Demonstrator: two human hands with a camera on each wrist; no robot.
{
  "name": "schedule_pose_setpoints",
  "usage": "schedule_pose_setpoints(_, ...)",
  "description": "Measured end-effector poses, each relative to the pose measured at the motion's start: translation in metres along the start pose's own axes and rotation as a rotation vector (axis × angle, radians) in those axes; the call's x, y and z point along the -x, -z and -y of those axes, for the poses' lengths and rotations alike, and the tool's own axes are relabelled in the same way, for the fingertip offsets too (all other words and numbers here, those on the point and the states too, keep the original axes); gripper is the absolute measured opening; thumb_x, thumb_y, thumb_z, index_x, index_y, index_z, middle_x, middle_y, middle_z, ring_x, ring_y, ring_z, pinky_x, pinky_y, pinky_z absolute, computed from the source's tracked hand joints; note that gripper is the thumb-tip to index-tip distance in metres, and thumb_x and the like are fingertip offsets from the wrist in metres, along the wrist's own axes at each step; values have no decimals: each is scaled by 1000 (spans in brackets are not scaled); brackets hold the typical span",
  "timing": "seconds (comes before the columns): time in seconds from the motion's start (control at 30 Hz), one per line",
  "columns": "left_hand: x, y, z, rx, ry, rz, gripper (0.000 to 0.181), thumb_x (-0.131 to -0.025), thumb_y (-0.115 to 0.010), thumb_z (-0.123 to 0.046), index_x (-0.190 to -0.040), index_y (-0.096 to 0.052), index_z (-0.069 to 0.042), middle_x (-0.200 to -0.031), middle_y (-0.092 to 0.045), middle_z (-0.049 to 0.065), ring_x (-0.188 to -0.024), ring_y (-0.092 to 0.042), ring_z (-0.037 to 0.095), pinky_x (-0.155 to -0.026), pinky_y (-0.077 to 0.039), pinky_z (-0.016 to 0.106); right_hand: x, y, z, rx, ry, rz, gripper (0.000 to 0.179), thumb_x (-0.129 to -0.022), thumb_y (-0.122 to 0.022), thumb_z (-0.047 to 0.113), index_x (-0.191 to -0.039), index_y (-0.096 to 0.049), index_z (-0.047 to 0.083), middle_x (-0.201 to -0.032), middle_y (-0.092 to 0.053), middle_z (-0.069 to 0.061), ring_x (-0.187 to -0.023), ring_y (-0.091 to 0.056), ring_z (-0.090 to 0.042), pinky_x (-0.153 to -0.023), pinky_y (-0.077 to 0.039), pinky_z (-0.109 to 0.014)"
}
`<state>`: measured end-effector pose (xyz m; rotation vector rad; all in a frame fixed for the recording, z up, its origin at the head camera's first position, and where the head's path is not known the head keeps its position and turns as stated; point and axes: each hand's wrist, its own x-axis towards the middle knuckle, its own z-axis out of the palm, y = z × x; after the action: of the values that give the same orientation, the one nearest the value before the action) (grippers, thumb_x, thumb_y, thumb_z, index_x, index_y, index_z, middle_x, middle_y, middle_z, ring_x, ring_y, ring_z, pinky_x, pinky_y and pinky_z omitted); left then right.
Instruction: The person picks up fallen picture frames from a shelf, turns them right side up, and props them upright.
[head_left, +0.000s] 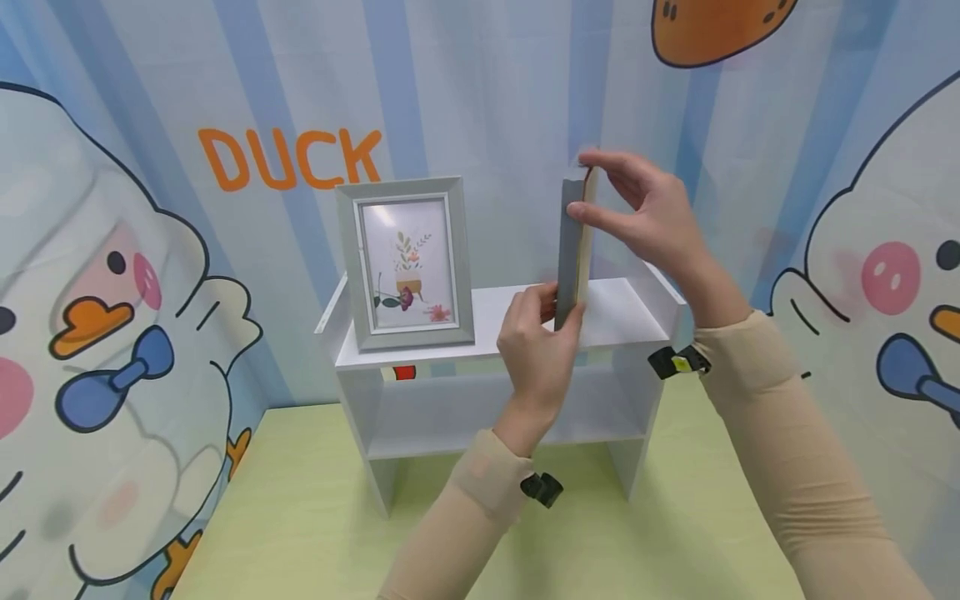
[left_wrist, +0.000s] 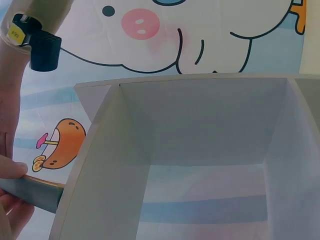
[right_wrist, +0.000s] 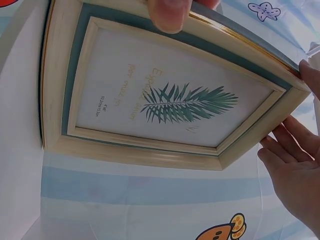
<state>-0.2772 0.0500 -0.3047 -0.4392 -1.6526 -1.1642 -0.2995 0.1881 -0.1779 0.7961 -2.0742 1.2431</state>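
Both hands hold an upright picture frame [head_left: 570,250], turned edge-on in the head view, above the right half of the white shelf. My left hand [head_left: 540,346] grips its lower part, the thumb lapping onto the cream front in the right wrist view. Higher up, my right hand [head_left: 652,208] pinches it, thumb on the near edge and fingers at the top. The frame's front [right_wrist: 135,155] has cream and dark green borders round a green leaf print. Its lower end [left_wrist: 47,197] meets the shelf's edge in the left wrist view. A grey picture frame [head_left: 405,337] stands on the shelf's left side.
The white shelf unit [head_left: 487,358] has raised side panels [head_left: 660,304] at the top and a lower board [head_left: 442,417]. It stands on a yellow-green surface [head_left: 300,500]. A striped curtain [head_left: 510,125] with printed ducks hangs close behind and at the sides.
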Motion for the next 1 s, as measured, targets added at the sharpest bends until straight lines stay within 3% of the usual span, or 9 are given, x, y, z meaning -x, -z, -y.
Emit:
schedule_pose_setpoints(0.3,3,-4,-1,-17,-60,1,26,-75,-80,-14,-95,-66,-4,-84,-65,6,-78,-64,14,-71,-54,14,-3,4,-1,-31,36,25,51,-80,-74,4,-128,-57,3,-134,-56,-9,-130,-47,-15,-110,-36,-28)
schedule_pose_setpoints(0.43,4,-3,3,18,-50,12,24,-80,-76,-18,-97,-67,-6,-87,-67,5,-81,-64,13,-73,-55,17,2,5,14,-9,39,18,47,-81,-72,4,-126,-58,0,-132,-56,-13,-128,-49,-17,-110,-37,-28)
schedule_pose_setpoints(0.6,6,2,12,80,5,39,21,-87,-68,-21,-101,-66,-6,-93,-68,5,-88,-65,13,-77,-55,19,5,6,23,-22,33,11,47,-83,-72,9,-126,-57,-2,-131,-56,-15,-127,-49,-17,-110,-36,-29)
schedule_pose_setpoints(0.83,10,10,15,100,20,62,19,-80,-66,0,-99,-66,-3,-93,-68,8,-88,-66,16,-76,-56,22,-2,6,5,3,22,17,48,-82,-73,9,-127,-58,3,-133,-56,-10,-128,-49,-14,-110,-37,-27)
schedule_pose_setpoints(1.0,11,10,16,109,55,116,20,-78,-69,2,-97,-67,-1,-91,-68,10,-85,-66,20,-76,-56,22,-8,7,-11,-13,17,23,50,-81,-74,10,-128,-58,6,-133,-56,-8,-128,-48,-14,-110,-37,-26)
